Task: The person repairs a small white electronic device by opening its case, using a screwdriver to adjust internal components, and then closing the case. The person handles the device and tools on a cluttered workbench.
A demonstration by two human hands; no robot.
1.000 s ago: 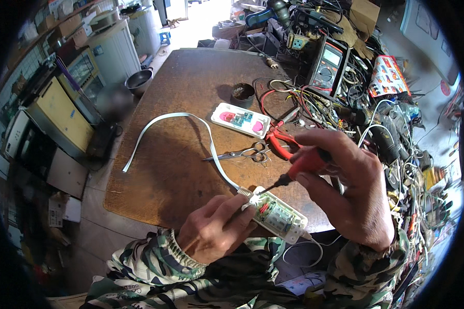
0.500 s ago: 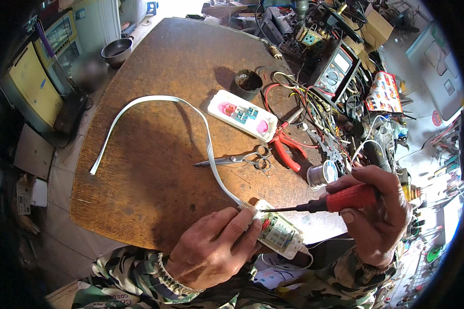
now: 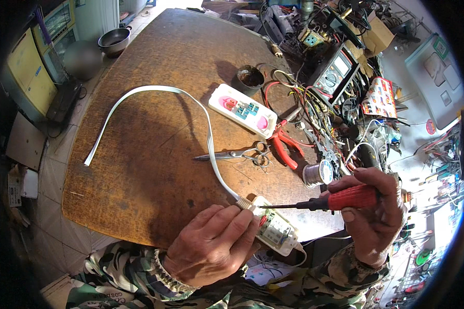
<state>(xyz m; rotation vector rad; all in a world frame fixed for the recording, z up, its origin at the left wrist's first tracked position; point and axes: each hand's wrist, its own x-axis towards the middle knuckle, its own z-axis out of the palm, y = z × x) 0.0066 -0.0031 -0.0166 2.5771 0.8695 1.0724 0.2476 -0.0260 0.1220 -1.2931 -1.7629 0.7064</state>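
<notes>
The person's left hand [image 3: 211, 244] is curled in, thumb out of sight, its fingertips pinching the upper-left end of an oblong white plastic casing [image 3: 286, 247], lidless, with red wires and a circuit board inside. The casing lies just beside that hand at its two o'clock, near the table's front edge, its long axis running from between ten and eleven to between four and five. The right hand [image 3: 374, 221], farther off at the casing's three o'clock, is partly closed around a red-handled screwdriver [image 3: 353, 197]. The shaft points to nine o'clock, its tip at the pinched end; whether it sits on a screw cannot be told. From there a flat white ribbon-like cable [image 3: 211, 144] with a ribbed sleeve arcs toward twelve, then down to ten.

Counted: one casing, one screwdriver, one cable; toward twelve on the brown wooden table [image 3: 113, 180], one white shell with pink and teal parts [image 3: 234, 116], one pair of steel scissors [image 3: 234, 154], one pair of red-handled pliers [image 3: 283, 151], one spool of silvery wire [image 3: 318, 174], one dark round cup [image 3: 250, 78].
</notes>
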